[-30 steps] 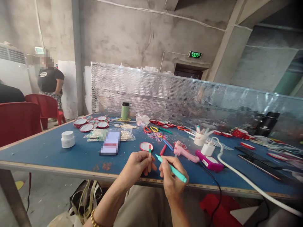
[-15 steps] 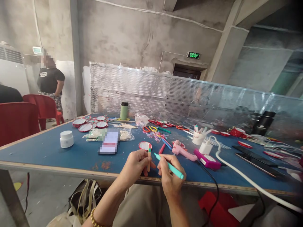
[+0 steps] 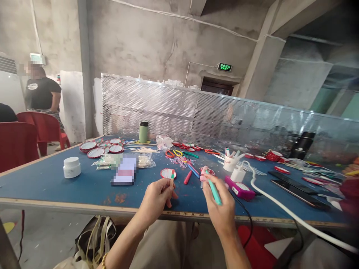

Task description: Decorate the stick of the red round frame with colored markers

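My left hand (image 3: 157,196) pinches a flat wooden stick (image 3: 172,178) near the table's front edge; its upper end is coloured red and green. Right behind the stick lies a small round red-rimmed disc (image 3: 165,173). In my right hand (image 3: 220,201) is a turquoise marker pen (image 3: 214,191), its tip pointing away from me. The fingers of that hand are close to a pink glue gun (image 3: 204,175), which they partly cover. A red pen (image 3: 187,177) and a blue pen (image 3: 195,171) lie between the two hands.
A white jar (image 3: 72,167), a phone (image 3: 125,170) and bagged sticks (image 3: 144,160) are on the left. Further right stand a pen cup (image 3: 230,163), a purple box (image 3: 239,188) and a white cable (image 3: 269,198). Behind runs a perforated metal screen (image 3: 168,108). A person (image 3: 43,93) stands far left.
My right hand with the marker has moved right and away from the stick, toward the glue gun. The left hand keeps hold of the stick. The view has shifted slightly.
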`<state>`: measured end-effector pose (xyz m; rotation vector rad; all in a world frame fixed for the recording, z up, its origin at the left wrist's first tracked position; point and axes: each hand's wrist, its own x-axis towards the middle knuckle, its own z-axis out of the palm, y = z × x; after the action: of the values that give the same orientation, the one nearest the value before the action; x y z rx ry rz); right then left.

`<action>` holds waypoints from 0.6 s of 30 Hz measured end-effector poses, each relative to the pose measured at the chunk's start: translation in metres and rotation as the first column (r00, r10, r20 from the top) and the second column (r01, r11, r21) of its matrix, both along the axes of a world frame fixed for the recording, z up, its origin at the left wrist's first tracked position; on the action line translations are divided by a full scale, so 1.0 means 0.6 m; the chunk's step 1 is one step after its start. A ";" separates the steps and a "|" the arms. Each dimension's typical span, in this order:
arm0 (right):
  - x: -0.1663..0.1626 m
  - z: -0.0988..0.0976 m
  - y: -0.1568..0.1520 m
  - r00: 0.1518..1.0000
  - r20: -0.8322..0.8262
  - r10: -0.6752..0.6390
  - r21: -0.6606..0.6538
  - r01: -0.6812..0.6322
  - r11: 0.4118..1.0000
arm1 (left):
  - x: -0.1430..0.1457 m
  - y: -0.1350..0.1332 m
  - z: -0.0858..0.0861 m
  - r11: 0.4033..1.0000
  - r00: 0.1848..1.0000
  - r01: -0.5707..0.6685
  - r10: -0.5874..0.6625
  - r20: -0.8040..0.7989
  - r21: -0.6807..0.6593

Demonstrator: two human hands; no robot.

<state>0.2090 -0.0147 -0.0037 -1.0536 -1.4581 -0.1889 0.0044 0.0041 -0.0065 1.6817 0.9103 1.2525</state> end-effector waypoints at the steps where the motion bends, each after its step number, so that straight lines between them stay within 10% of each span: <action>1: 0.011 0.002 0.001 0.996 0.091 0.006 -0.038 -0.003 0.999 | 0.000 0.001 -0.002 1.000 1.000 -0.007 0.007 -0.018 0.005; 5: 0.041 0.026 0.001 0.955 0.275 0.113 -0.184 -0.063 0.981 | -0.001 0.000 -0.001 1.000 0.998 -0.011 0.012 -0.054 0.018; 11: 0.048 0.073 0.011 0.975 0.113 0.191 -0.380 -0.135 0.915 | 0.002 -0.005 0.006 0.999 1.000 -0.024 0.024 -0.005 -0.030; 18: 0.007 0.049 0.066 0.900 0.427 -0.086 -0.300 0.231 0.925 | 0.004 -0.007 0.008 0.999 0.999 -0.037 0.037 -0.015 -0.025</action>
<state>0.2129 0.0249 0.0258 -1.4905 -1.8239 -0.2923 0.0066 0.0001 -0.0015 1.6636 0.9660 1.2499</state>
